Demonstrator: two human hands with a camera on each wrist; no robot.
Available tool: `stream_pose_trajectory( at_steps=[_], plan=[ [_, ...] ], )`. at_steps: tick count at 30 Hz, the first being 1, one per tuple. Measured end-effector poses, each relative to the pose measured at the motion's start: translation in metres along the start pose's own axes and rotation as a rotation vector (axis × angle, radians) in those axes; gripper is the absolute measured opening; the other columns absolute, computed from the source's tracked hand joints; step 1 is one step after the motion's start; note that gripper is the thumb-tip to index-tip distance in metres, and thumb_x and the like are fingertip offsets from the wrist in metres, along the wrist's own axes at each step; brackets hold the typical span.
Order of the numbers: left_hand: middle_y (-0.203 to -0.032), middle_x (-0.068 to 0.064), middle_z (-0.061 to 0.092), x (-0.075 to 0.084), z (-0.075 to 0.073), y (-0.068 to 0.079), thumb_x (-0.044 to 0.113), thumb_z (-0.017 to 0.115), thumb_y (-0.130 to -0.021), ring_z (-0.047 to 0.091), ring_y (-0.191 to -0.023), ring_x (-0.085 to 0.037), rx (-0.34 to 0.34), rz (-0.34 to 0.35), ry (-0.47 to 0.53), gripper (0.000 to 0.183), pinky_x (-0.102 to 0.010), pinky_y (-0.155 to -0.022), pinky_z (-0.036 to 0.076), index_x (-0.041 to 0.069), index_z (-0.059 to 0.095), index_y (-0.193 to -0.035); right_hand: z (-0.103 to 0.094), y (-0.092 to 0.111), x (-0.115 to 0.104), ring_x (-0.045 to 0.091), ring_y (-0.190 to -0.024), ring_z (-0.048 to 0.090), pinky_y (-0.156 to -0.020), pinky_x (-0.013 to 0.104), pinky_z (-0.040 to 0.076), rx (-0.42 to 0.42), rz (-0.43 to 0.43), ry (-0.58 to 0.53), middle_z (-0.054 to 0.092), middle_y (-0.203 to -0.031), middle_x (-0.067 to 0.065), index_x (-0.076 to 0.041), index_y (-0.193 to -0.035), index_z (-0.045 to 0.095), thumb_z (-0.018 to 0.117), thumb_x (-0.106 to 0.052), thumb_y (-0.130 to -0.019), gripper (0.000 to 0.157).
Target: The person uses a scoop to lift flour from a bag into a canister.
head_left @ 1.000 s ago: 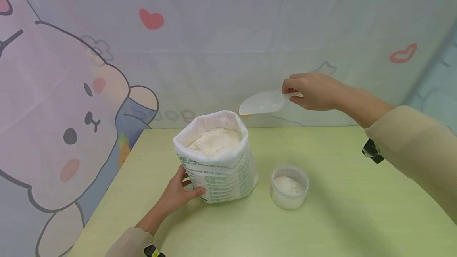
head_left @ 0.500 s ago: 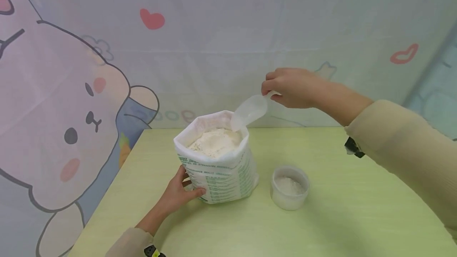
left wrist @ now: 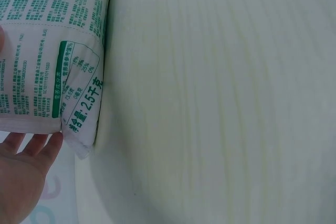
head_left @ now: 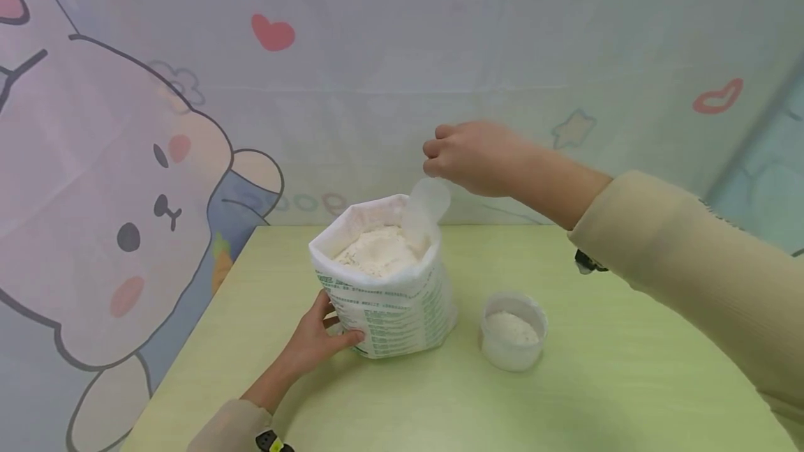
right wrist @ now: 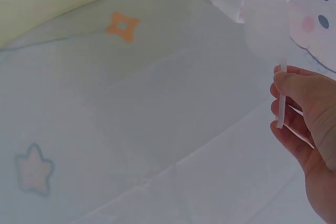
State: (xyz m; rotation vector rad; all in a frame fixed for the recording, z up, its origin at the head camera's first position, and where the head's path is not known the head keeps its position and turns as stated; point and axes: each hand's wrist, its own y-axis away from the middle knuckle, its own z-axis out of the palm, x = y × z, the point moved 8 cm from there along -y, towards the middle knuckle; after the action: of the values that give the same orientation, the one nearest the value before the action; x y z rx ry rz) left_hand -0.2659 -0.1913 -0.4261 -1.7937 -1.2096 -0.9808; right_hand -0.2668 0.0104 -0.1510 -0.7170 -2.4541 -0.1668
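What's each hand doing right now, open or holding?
Left hand: gripping the printed bag near its base.
Right hand: holding the white scoop by its handle.

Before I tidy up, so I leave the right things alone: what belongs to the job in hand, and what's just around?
Job: scoop in right hand; bag held by left hand; powder; probably the tub.
Just around: table, printed cloth.

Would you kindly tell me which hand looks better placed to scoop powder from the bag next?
Probably the right hand: it grips the scoop by its handle, with the scoop's front end inside the open mouth of the bag. The left hand holds the bag's lower side.
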Motion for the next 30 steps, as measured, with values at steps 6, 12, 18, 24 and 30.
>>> stream_pose_trajectory(
  at_steps=[6, 12, 18, 24, 30],
  plan=[
    [-0.128, -0.004, 0.046, 0.012, 0.0, 0.003, 0.02, 0.079, -0.073, 0.043, -0.122, -0.029, -0.009, -0.003, 0.0, 0.074, -0.045, -0.1, 0.042, 0.018, 0.034, -0.132, -0.001, -0.008, -0.017, 0.023, -0.087, 0.05, -0.072, 0.028, 0.051, -0.013, -0.087, 0.164, 0.058, -0.097, 0.005, -0.007, -0.101, 0.064, 0.067, 0.003, -0.08, 0.024],
    [-0.129, -0.007, 0.046, 0.033, 0.0, 0.008, 0.017, 0.078, -0.075, 0.043, -0.122, -0.032, -0.028, -0.025, -0.004, 0.073, -0.047, -0.101, 0.041, 0.014, 0.033, -0.132, 0.002, -0.014, -0.027, 0.022, -0.085, 0.051, -0.07, 0.026, 0.049, -0.014, -0.12, 0.205, 0.058, -0.093, 0.003, -0.009, -0.096, 0.065, 0.068, 0.0, -0.08, 0.019],
    [-0.128, -0.007, 0.046, 0.034, 0.002, 0.008, 0.015, 0.077, -0.075, 0.043, -0.122, -0.032, -0.037, -0.019, 0.004, 0.072, -0.047, -0.101, 0.041, 0.015, 0.033, -0.132, 0.012, -0.018, -0.033, 0.022, -0.087, 0.053, -0.071, 0.027, 0.05, -0.044, -0.118, 0.191, 0.058, -0.094, 0.003, -0.011, -0.099, 0.065, 0.066, -0.002, -0.082, 0.02],
    [-0.127, -0.007, 0.047, 0.034, 0.002, 0.008, 0.015, 0.077, -0.075, 0.043, -0.122, -0.031, -0.034, -0.015, 0.009, 0.072, -0.047, -0.101, 0.041, 0.015, 0.034, -0.131, 0.02, -0.02, -0.043, 0.022, -0.087, 0.056, -0.073, 0.028, 0.053, -0.029, -0.113, 0.166, 0.062, -0.095, 0.003, -0.011, -0.101, 0.066, 0.067, -0.002, -0.082, 0.021],
    [-0.128, -0.007, 0.047, 0.033, 0.003, 0.008, 0.015, 0.078, -0.074, 0.043, -0.122, -0.032, -0.033, -0.018, 0.013, 0.072, -0.046, -0.101, 0.041, 0.015, 0.034, -0.132, 0.03, -0.018, -0.046, 0.022, -0.088, 0.056, -0.075, 0.029, 0.054, -0.065, -0.088, 0.089, 0.063, -0.099, 0.004, -0.01, -0.106, 0.064, 0.064, -0.002, -0.084, 0.023]
  ],
)
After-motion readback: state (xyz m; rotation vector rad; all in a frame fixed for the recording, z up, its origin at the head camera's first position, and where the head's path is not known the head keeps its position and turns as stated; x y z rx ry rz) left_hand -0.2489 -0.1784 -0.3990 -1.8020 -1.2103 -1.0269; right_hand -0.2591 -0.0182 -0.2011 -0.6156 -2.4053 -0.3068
